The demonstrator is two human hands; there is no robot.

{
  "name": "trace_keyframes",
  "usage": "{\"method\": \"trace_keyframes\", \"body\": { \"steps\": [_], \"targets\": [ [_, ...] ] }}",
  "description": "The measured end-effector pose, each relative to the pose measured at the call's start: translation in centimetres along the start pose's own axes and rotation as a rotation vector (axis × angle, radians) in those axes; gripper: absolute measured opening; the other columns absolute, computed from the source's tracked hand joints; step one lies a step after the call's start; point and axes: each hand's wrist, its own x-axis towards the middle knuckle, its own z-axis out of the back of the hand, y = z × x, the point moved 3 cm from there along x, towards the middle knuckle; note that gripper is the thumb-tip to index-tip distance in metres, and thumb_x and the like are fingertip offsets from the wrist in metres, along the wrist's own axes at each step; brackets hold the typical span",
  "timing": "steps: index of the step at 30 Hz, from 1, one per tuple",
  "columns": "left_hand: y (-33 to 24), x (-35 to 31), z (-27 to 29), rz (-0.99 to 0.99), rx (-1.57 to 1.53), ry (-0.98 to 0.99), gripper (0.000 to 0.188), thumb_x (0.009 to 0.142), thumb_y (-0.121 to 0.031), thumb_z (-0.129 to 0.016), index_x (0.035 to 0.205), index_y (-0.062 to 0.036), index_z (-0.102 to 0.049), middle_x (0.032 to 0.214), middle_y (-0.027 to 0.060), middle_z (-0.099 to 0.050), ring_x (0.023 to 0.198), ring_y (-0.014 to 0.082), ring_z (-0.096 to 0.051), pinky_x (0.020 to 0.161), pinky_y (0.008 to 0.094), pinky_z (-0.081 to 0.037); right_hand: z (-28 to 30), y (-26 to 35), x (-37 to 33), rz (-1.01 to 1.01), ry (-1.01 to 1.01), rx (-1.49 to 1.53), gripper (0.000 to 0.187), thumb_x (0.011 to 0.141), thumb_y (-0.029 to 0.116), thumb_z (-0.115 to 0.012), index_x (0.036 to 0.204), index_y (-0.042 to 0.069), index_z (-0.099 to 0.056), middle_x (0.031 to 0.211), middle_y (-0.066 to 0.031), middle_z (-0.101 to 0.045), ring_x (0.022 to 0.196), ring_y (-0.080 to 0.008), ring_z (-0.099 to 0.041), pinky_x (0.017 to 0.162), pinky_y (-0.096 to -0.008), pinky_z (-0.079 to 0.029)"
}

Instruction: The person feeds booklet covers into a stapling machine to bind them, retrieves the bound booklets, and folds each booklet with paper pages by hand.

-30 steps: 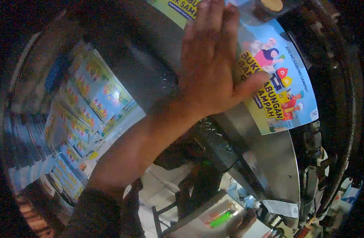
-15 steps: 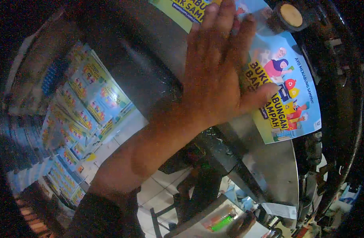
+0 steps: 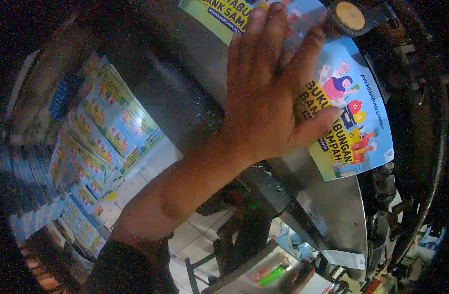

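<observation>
The bare left hand (image 3: 268, 93) spreads flat, palm down, fingers fanned wide and thumb out, over the glossy blue-and-yellow illustrated paper sheet (image 3: 356, 120), which lies along the right edge of the smooth grey metal worktop (image 3: 334, 210).

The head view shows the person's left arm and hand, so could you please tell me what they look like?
The left hand is bare, with no glove, ring or watch visible. The forearm is uncovered too, up to a dark, nearly black sleeve. The dim, grainy picture shows no clear pattern or marking on the fabric.
</observation>
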Motion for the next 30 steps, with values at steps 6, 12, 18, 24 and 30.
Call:
{"method": "trace_keyframes", "body": {
  "steps": [6,12,18,24,30],
  "targets": [
    [-0.2,0.2,-0.1,0.001,-0.001,-0.004,0.098,0.078,-0.055,-0.063,0.142,0.0062,-0.021,0.144,0.0311,-0.024,0.133,0.0508,-0.022,0.109,0.0577,-0.018,-0.3,-2.2,-1.5,-0.167,0.243,0.064,0.056,0.093,0.043,-0.047,0.122,-0.006,-0.050,0.106,-0.0248,-0.055,0.101,-0.0420,-0.050,0.090,-0.0506,-0.038],
    [-0.5,0.1,-0.1,0.004,-0.005,-0.010,0.099,0.077,-0.055,-0.065,0.142,0.0057,-0.021,0.145,0.0304,-0.024,0.133,0.0502,-0.023,0.109,0.0572,-0.017,-0.4,-1.4,-1.8,-0.045,0.032,-0.039,0.054,0.093,0.039,-0.050,0.123,-0.007,-0.049,0.120,-0.0258,-0.050,0.113,-0.0425,-0.046,0.096,-0.0485,-0.038],
    [-0.8,-0.2,0.1,0.016,-0.009,-0.002,0.100,0.075,-0.055,-0.066,0.142,0.0052,-0.022,0.145,0.0296,-0.025,0.133,0.0497,-0.023,0.109,0.0566,-0.017,-1.1,-1.7,-2.0,-0.159,-0.028,0.154,0.053,0.093,0.037,-0.050,0.124,-0.006,-0.048,0.120,-0.0260,-0.050,0.111,-0.0434,-0.047,0.096,-0.0509,-0.037],
    [-1.0,0.0,0.3,0.021,-0.009,-0.002,0.100,0.074,-0.055,-0.067,0.142,0.0048,-0.022,0.145,0.0289,-0.025,0.134,0.0492,-0.023,0.110,0.0561,-0.017,-0.2,-1.0,-1.1,-0.039,0.049,-0.075,0.051,0.093,0.038,-0.048,0.121,-0.005,-0.051,0.115,-0.0251,-0.053,0.107,-0.0422,-0.048,0.092,-0.0511,-0.037],
    [-1.1,0.1,-0.3,0.009,0.012,-0.030,0.101,0.073,-0.055,-0.068,0.142,0.0043,-0.023,0.146,0.0281,-0.025,0.134,0.0487,-0.024,0.110,0.0556,-0.017,-0.2,-1.5,-1.5,-0.071,0.050,-0.056,0.057,0.093,0.045,-0.045,0.120,-0.005,-0.051,0.114,-0.0230,-0.054,0.108,-0.0402,-0.047,0.094,-0.0496,-0.036]
  ]
}}
